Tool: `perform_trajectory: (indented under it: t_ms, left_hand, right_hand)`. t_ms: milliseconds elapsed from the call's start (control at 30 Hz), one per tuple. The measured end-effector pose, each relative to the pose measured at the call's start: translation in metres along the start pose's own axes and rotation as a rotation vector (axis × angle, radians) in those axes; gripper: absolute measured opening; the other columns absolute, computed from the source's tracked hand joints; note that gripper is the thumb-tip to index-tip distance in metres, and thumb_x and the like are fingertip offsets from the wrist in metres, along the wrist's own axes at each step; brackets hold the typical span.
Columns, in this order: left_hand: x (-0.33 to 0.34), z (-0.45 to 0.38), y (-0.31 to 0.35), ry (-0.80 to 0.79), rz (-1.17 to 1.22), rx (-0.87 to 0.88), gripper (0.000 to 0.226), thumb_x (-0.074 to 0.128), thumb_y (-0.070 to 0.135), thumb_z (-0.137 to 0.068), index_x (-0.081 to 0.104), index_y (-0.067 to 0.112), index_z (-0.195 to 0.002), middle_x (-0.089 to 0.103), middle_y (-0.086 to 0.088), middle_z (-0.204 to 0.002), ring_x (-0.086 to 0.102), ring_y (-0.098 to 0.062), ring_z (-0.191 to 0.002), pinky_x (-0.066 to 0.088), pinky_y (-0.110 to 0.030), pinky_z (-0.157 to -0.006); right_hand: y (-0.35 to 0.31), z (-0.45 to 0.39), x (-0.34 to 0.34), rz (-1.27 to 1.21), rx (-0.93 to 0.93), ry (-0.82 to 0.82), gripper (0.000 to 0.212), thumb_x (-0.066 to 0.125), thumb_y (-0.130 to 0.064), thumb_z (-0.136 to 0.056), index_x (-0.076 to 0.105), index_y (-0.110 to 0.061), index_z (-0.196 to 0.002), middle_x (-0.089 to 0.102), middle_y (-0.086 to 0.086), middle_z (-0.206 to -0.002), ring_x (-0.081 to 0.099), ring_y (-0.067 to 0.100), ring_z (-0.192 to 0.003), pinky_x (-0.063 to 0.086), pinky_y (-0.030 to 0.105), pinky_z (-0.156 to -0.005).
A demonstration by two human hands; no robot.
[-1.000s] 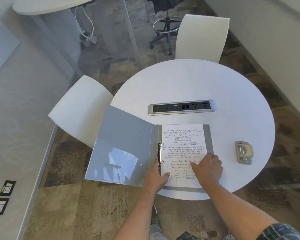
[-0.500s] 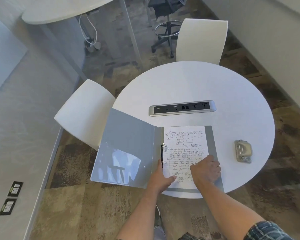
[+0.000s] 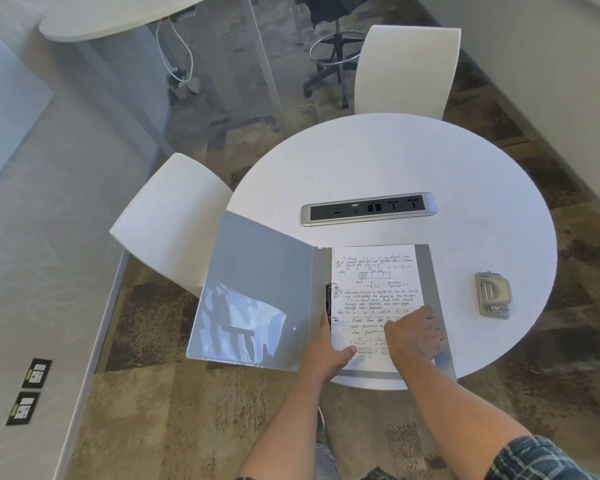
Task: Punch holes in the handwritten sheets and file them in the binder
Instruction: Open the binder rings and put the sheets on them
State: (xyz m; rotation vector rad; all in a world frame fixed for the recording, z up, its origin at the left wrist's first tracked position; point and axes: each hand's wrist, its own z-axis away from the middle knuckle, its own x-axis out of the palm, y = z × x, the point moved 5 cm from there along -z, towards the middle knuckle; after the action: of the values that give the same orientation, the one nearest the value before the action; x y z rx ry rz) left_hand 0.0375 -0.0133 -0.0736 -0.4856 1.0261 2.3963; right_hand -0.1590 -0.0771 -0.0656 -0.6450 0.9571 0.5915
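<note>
1. Down at six o'clock, the left hand (image 3: 326, 355) lies flat with fingers spread by the binder rings (image 3: 330, 303), thumb on the sheet's lower left corner.
2. The right hand (image 3: 414, 336) presses loosely curled fingers onto the handwritten sheet (image 3: 378, 282), gripping nothing.
3. That sheet lies in the open grey binder (image 3: 257, 271), whose left cover overhangs the tabletop (image 3: 395, 161) edge toward nine o'clock.
4. At three o'clock the hole punch (image 3: 493, 294) sits apart, bare tabletop around it.
5. At twelve o'clock is the socket strip (image 3: 368, 208).
</note>
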Motion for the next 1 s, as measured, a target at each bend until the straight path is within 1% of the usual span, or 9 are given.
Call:
perform_trajectory:
  t_ms: [167,433,600,667,733,767,833,900,1000]
  left_hand:
    - [0.0,0.009,0.007,0.014,0.006,0.015,0.107,0.072,0.041,-0.088,-0.006,0.031,-0.161,0.038,0.012,-0.16,0.044,-0.02,-0.143,0.039,-0.04,-0.115]
    - [0.003,0.01,0.006,0.016,0.01,0.005,0.109,0.073,0.038,-0.088,-0.007,0.031,-0.161,0.04,0.011,-0.16,0.044,-0.02,-0.143,0.039,-0.041,-0.115]
    - [0.003,0.01,0.008,0.017,0.008,0.024,0.109,0.073,0.04,-0.087,-0.006,0.032,-0.161,0.043,0.014,-0.156,0.047,-0.02,-0.141,0.04,-0.042,-0.114]
    - [0.002,0.011,0.009,0.006,0.04,0.032,0.102,0.073,0.037,-0.088,0.001,0.032,-0.16,0.045,0.014,-0.154,0.047,-0.019,-0.141,0.039,-0.04,-0.113]
    - [-0.003,0.013,0.014,-0.016,0.078,0.049,0.085,0.072,0.034,-0.09,0.016,0.037,-0.154,0.05,0.013,-0.151,0.049,-0.017,-0.139,0.04,-0.041,-0.112]
    - [-0.007,0.014,0.017,-0.021,0.081,0.058,0.077,0.071,0.032,-0.092,0.022,0.039,-0.15,0.052,0.012,-0.15,0.05,-0.017,-0.138,0.04,-0.042,-0.113]
    - [-0.014,0.014,0.021,0.005,0.046,0.07,0.071,0.069,0.033,-0.093,0.029,0.033,-0.152,0.053,0.011,-0.148,0.05,-0.017,-0.138,0.042,-0.044,-0.114]
    - [-0.021,0.013,0.025,0.094,-0.02,0.089,0.066,0.066,0.038,-0.093,0.037,0.028,-0.151,0.056,0.011,-0.144,0.053,-0.017,-0.134,0.046,-0.042,-0.109]
    - [-0.033,0.016,0.042,0.315,-0.023,0.176,0.043,0.06,0.043,-0.095,0.059,0.028,-0.136,0.068,0.011,-0.128,0.064,-0.012,-0.117,0.055,-0.033,-0.094]
  right_hand:
    - [0.007,0.013,0.003,0.004,-0.029,0.055,0.069,0.069,-0.027,-0.082,0.035,-0.008,-0.139,0.052,0.018,-0.133,0.056,0.034,-0.113,0.044,0.042,-0.096]
    - [0.009,0.008,-0.005,-0.052,0.002,0.033,0.061,0.072,-0.02,-0.08,0.04,-0.005,-0.131,0.055,0.017,-0.128,0.058,0.034,-0.114,0.048,0.042,-0.097]
    - [0.012,0.003,-0.003,-0.206,0.066,-0.067,0.048,0.071,-0.018,-0.079,0.048,-0.011,-0.121,0.069,0.011,-0.103,0.067,0.036,-0.096,0.054,0.047,-0.09]
    - [0.01,0.005,-0.007,-0.181,0.035,-0.071,0.042,0.07,-0.02,-0.08,0.052,-0.015,-0.118,0.069,0.01,-0.102,0.065,0.034,-0.098,0.052,0.046,-0.093]
    - [0.007,0.01,-0.017,-0.12,-0.07,-0.019,0.033,0.069,-0.021,-0.082,0.058,-0.016,-0.113,0.066,0.012,-0.103,0.059,0.032,-0.101,0.048,0.044,-0.095]
    - [0.005,0.013,-0.023,-0.092,-0.135,0.014,0.028,0.067,-0.021,-0.084,0.061,-0.016,-0.11,0.065,0.012,-0.102,0.055,0.03,-0.099,0.046,0.043,-0.095]
    - [0.0,0.018,-0.031,-0.052,-0.25,0.057,0.021,0.062,-0.026,-0.089,0.063,-0.018,-0.109,0.066,0.01,-0.101,0.047,0.026,-0.092,0.044,0.042,-0.093]
    - [-0.011,0.022,-0.034,-0.02,-0.369,0.063,0.027,0.056,-0.04,-0.095,0.061,-0.021,-0.114,0.07,0.006,-0.102,0.055,0.026,-0.094,0.042,0.041,-0.091]
    - [-0.032,0.032,-0.032,-0.081,-0.541,-0.012,0.05,0.041,-0.065,-0.097,0.06,-0.03,-0.127,0.076,-0.002,-0.108,0.07,0.024,-0.098,0.048,0.042,-0.093]
